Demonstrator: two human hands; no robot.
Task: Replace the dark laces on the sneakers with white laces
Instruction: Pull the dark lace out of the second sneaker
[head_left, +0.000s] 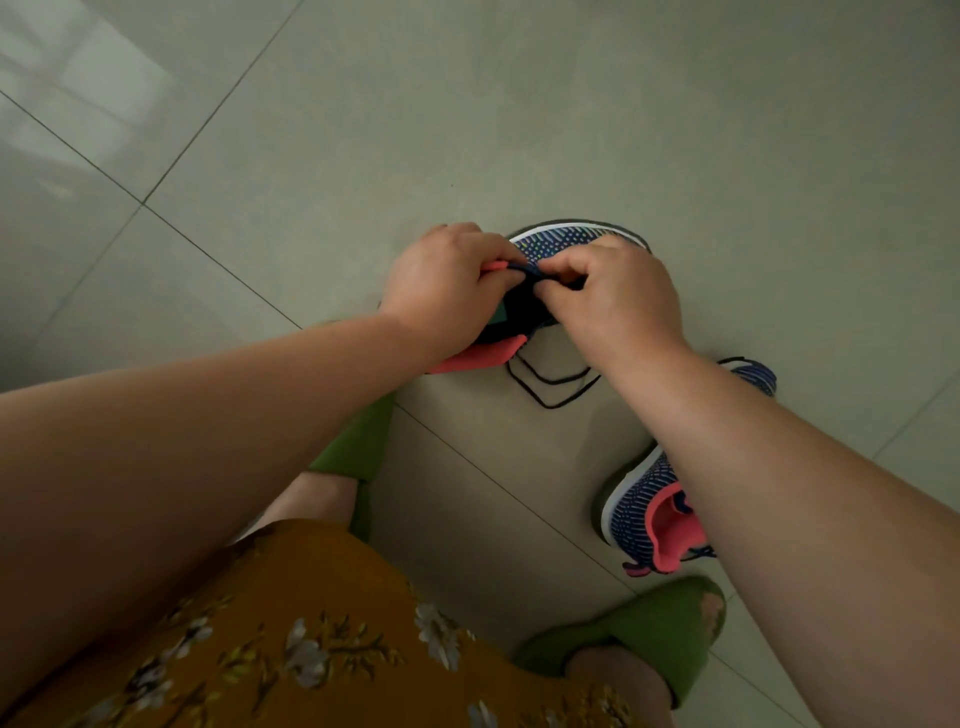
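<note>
Grey-green tiled floor (571, 130) carries both shoes. Navy knit sneaker with coral lining (566, 241) sits under both hands; matching second sneaker (644, 512) lies near right forearm. Left hand (441, 280) and right hand (618, 291) each pinch thin dark cord lace (550, 387) at eyelets, its slack looped on floor. Lace looks light, limp, slightly slick: best taken close to eyelet. No white laces visible.

Navy-coral sneaker (571, 241) on floor, dark lace (545, 387) trailing, second sneaker (649, 512) nearby
</note>
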